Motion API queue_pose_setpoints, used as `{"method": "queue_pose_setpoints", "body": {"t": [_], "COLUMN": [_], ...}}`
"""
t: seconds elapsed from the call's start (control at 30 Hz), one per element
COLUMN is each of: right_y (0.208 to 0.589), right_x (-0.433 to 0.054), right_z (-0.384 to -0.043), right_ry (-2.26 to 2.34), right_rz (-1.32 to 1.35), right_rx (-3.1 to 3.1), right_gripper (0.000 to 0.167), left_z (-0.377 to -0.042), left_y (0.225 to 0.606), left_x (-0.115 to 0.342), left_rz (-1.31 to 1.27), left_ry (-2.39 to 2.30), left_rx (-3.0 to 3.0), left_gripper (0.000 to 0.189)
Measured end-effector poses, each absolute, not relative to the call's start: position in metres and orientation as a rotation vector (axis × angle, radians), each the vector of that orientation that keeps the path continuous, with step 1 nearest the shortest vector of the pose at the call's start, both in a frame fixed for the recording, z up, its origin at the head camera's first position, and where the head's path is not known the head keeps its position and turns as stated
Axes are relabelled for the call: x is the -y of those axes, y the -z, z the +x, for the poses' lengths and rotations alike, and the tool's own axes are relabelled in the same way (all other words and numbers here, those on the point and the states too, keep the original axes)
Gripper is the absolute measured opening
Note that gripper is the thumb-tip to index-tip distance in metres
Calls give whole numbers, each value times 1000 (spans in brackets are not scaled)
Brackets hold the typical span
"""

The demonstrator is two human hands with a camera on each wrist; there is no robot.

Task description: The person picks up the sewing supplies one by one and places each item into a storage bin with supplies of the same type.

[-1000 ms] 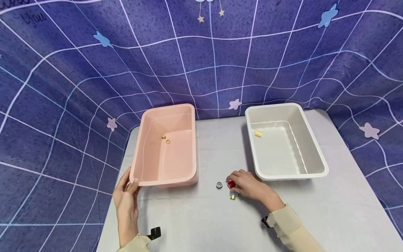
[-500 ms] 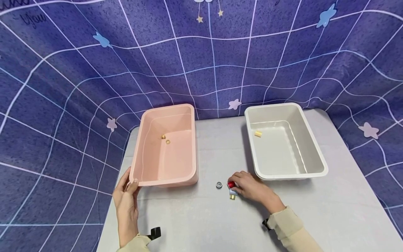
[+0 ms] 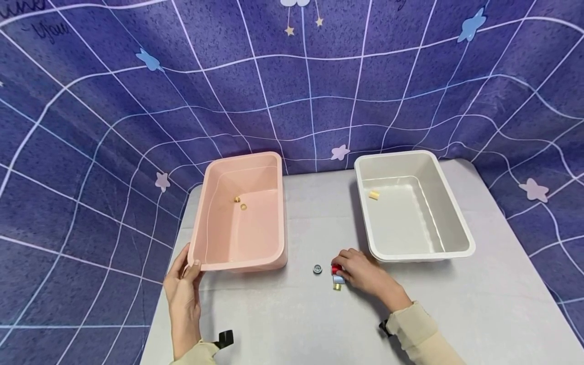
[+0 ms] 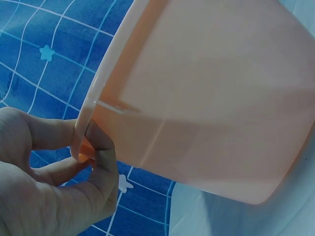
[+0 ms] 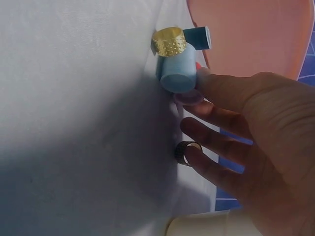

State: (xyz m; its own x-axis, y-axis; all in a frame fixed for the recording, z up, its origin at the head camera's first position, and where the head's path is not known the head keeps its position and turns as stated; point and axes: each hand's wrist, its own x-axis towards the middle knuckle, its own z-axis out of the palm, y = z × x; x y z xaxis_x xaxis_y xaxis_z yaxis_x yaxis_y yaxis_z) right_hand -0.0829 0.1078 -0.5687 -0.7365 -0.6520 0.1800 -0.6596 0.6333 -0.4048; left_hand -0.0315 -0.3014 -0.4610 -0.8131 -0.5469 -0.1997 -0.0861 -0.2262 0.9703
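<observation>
Since a second ago, our right hand (image 3: 362, 274) shifts slightly right, the red spool (image 3: 336, 269) under its fingers turns level, and more of the pale blue spool (image 3: 338, 279) shows.

From the head we see two gold rings (image 3: 244, 207) inside the pink tub (image 3: 260, 265) and a yellow spool (image 3: 374, 195) inside the grey-white tub (image 3: 422, 256); our thumb and forefinger close around the red spool between the tubs, partly covering it.

At the left wrist, our left hand (image 4: 59, 182) pinches the pink tub's rim corner; the tub's far side is cut off.

At the right wrist, we find a dark ring (image 5: 180, 153) near the other, loosely spread fingers, which the head view hides. A studded gold band (image 5: 170, 43) touches the pale blue spool; barely any red shows behind our thumb.
</observation>
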Motion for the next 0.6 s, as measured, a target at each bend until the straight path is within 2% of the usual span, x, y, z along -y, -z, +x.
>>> {"method": "queue_pose_setpoints", "body": {"t": [0.6], "right_y": [564], "right_x": [-108], "right_z": [-80], "right_ry": [-709], "right_rz": [1117], "right_rx": [2779], "right_gripper": [9], "left_z": [-31], "left_y": [461], "left_x": [302], "left_rz": [743], "left_ry": [2121], "left_rx": [1707], "left_gripper": [57]}}
